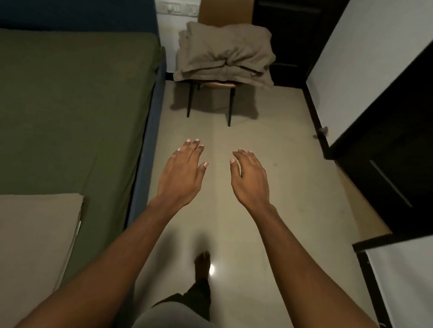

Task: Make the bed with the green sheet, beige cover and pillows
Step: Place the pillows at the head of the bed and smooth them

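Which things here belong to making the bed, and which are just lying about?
For the job: green sheet on the bed; folded beige cover on it; beige pillow pile on the chair; left hand and right hand, both empty.
Just there: chair; dark wardrobe; wall switches.

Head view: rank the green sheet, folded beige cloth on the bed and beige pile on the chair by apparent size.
green sheet
folded beige cloth
beige pile
The cloth sits nearer the camera, so its lead is unsure.
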